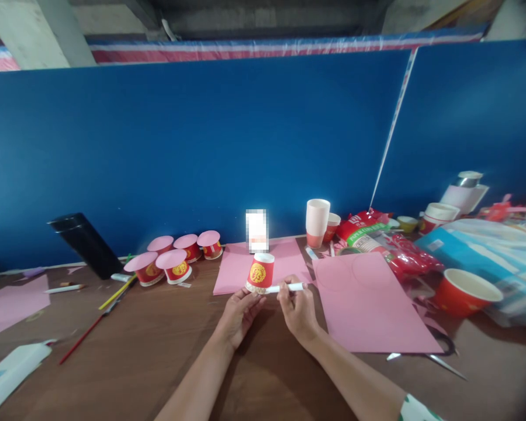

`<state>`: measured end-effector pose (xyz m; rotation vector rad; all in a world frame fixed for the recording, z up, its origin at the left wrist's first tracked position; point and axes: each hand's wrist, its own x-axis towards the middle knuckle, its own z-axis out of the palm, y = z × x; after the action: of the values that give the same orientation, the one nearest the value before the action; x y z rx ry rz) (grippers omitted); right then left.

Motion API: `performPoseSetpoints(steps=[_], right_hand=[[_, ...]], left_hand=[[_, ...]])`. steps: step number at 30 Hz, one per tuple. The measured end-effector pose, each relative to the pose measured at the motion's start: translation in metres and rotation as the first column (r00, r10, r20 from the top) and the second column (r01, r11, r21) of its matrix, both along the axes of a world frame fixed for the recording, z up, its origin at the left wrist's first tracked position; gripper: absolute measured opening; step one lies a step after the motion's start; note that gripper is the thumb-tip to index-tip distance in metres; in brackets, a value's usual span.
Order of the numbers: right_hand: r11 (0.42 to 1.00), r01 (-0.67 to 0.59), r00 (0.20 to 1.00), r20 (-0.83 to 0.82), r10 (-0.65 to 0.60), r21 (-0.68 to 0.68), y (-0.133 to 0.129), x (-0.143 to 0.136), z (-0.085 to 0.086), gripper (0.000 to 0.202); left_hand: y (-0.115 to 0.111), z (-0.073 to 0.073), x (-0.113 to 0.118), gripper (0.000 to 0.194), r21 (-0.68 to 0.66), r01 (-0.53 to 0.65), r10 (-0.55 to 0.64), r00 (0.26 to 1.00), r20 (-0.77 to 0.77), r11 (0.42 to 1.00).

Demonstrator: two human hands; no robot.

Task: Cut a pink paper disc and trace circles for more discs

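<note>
An upside-down red paper cup (260,273) with a gold emblem and a white base is in front of me, above the table. My left hand (241,316) pinches it low, near its patterned rim. In my right hand (298,307) is a white marker-like pen (291,287), held level between thumb and fingers. Its tip meets the cup's lower edge; whether it actually touches cannot be made out. Behind the cup lies a stack of pink paper (230,269). Off to the left stand several upturned red cups (177,270) topped with pink paper discs.
Pink sheets (372,310) lie on the right, over scissors (447,365). Beyond are a stack of cups (318,219), a red plastic bag (372,231) and a tipped cup (467,292). A black bottle (87,245) and a thin brush (85,336) are left. A blue partition (201,146) stands behind.
</note>
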<state>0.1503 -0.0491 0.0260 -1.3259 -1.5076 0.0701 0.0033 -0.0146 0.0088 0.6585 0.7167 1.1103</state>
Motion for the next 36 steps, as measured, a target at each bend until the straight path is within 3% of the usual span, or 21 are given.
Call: performPoseSetpoints(steps=[10, 17, 36], right_hand=[[1.000, 0.002, 0.998, 0.062, -0.002, -0.014, 0.0001, -0.0005, 0.0015, 0.022], [0.999, -0.031, 0.999, -0.021, 0.031, -0.020, -0.0018, -0.0021, 0.0018, 0.019], [1.000, 0.024, 1.000, -0.016, -0.024, 0.005, -0.0010, 0.0017, 0.0042, 0.023]], left_hand=[[0.0015, -0.0024, -0.0007, 0.017, 0.010, -0.026, 0.026, 0.999, 0.029, 1.000], [0.0005, -0.0011, -0.0006, 0.008, 0.019, -0.033, 0.032, 0.999, 0.041, 0.999], [0.0000, -0.0012, -0.0008, 0.008, -0.023, -0.054, 0.054, 0.998, 0.036, 0.998]])
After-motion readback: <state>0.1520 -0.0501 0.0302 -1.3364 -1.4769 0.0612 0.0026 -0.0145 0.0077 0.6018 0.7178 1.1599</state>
